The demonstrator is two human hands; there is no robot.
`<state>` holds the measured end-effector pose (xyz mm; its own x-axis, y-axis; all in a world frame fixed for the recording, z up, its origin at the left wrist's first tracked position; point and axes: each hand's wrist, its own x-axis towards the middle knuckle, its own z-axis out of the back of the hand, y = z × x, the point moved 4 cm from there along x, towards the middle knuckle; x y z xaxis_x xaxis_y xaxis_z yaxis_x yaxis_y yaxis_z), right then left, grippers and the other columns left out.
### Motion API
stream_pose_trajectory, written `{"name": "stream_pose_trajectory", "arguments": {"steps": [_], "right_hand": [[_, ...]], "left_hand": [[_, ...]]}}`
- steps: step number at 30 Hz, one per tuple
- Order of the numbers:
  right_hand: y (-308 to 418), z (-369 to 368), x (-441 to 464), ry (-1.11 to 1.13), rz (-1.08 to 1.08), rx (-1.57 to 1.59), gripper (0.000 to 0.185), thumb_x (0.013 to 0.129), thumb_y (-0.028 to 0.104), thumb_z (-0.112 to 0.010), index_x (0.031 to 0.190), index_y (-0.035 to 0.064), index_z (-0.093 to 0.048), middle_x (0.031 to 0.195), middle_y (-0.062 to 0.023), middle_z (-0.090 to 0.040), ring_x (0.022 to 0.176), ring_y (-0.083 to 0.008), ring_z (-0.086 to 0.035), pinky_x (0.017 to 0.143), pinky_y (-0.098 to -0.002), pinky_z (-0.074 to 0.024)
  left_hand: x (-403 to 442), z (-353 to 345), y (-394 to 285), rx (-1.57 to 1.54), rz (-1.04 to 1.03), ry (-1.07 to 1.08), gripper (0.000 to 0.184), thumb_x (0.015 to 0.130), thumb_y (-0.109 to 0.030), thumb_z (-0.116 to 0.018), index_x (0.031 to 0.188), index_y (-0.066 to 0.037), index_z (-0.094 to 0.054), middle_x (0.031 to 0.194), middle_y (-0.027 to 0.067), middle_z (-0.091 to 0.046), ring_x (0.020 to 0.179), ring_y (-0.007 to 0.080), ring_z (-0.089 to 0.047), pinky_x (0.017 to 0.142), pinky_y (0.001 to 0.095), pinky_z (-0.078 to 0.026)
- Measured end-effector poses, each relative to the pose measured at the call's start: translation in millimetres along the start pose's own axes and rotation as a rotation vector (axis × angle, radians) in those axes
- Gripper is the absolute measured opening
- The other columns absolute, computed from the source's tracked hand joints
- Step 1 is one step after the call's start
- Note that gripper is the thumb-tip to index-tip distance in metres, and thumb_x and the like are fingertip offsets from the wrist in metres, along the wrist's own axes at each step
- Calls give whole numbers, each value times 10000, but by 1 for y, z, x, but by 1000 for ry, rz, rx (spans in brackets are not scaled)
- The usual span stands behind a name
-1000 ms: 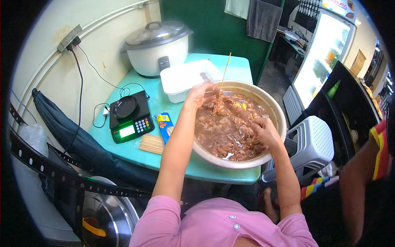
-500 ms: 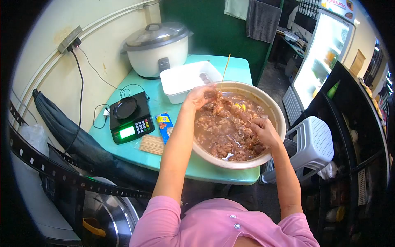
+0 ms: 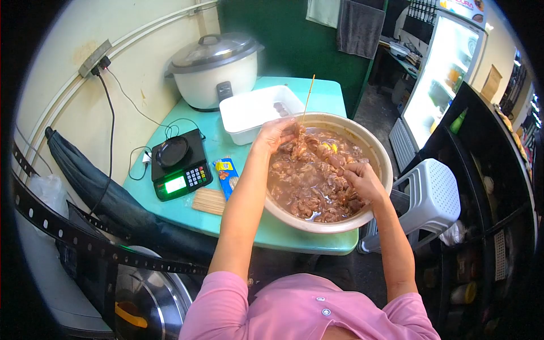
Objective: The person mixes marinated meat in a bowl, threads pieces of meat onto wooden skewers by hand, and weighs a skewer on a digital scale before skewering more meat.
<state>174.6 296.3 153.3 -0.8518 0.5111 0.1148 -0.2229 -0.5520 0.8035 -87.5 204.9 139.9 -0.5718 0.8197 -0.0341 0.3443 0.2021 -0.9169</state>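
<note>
A large round basin (image 3: 383,153) holds many slices of raw-looking marinated meat (image 3: 317,190) in brown liquid, with a few yellow bits among them. At the basin's far left side, my left hand (image 3: 279,134) is closed around a thin bamboo skewer (image 3: 309,96), whose bare end points up. Meat is bunched on the skewer's lower part, just beside my fingers. My right hand (image 3: 365,182) is over the basin's right side, fingers pinched on a piece of the meat; its fingertips are partly hidden.
A white plastic tub (image 3: 241,135) stands behind the basin, with a rice cooker (image 3: 212,71) beyond it. To the left are a digital scale (image 3: 178,164), bamboo skewers (image 3: 208,201) and a blue packet (image 3: 226,177). Stacked stools (image 3: 430,192) stand right of the turquoise table (image 3: 331,243).
Both hands stay almost in place. The skewer and the view have shifted very slightly.
</note>
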Motion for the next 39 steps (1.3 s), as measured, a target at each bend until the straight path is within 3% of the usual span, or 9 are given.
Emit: {"name": "stream_pose_trajectory", "arguments": {"steps": [15,26,27,29,30,32,39], "right_hand": [[2,1,-1,-27,-7,85,211,814,124,-538,836,-31,-681,534,-82,-527,524,-138,-508,525,-311,-415],[0,3,-1,-32,3,42,183,790,111,-543,843,35,-701,656,-192,-596,627,-242,-581,630,-362,-453],[-2,3,-1,-47,-3,48,183,790,111,-543,843,35,-701,656,-192,-596,627,-242,-581,630,-362,-453],[-3,2,0,-37,50,75,186,815,145,-564,861,26,-700,568,-77,-555,550,-134,-496,534,-310,-402],[-2,3,-1,-47,47,80,186,815,145,-564,861,26,-700,568,-77,-555,550,-134,-496,534,-310,-402],[4,4,-2,-42,68,59,175,777,106,-553,828,15,-694,650,-190,-603,618,-244,-587,624,-359,-456],[5,6,-5,-90,62,86,167,767,107,-563,815,10,-689,698,-181,-634,661,-256,-617,635,-361,-465]], "left_hand": [[4,-10,5,-22,-13,-7,224,907,-220,-556,1059,-61,-594,993,66,-633,903,163,-600,815,331,-503],[7,-10,10,-54,26,-22,216,910,-213,-550,1052,-58,-601,982,58,-637,920,177,-592,809,347,-505],[6,-10,10,-57,22,-36,212,910,-211,-550,1053,-62,-598,980,54,-635,923,178,-593,808,349,-506],[6,-13,10,-36,29,0,208,912,-214,-547,1055,-70,-593,986,48,-631,927,178,-593,801,347,-509],[5,-13,10,-52,26,-9,205,912,-219,-547,1050,-75,-592,986,47,-631,932,176,-590,807,346,-504],[6,-13,9,-58,24,-12,203,911,-224,-547,1045,-79,-591,985,46,-630,936,173,-588,812,345,-500],[9,-16,13,-112,30,26,201,892,-254,-578,1036,-115,-594,975,29,-636,963,171,-574,858,340,-456]]}}
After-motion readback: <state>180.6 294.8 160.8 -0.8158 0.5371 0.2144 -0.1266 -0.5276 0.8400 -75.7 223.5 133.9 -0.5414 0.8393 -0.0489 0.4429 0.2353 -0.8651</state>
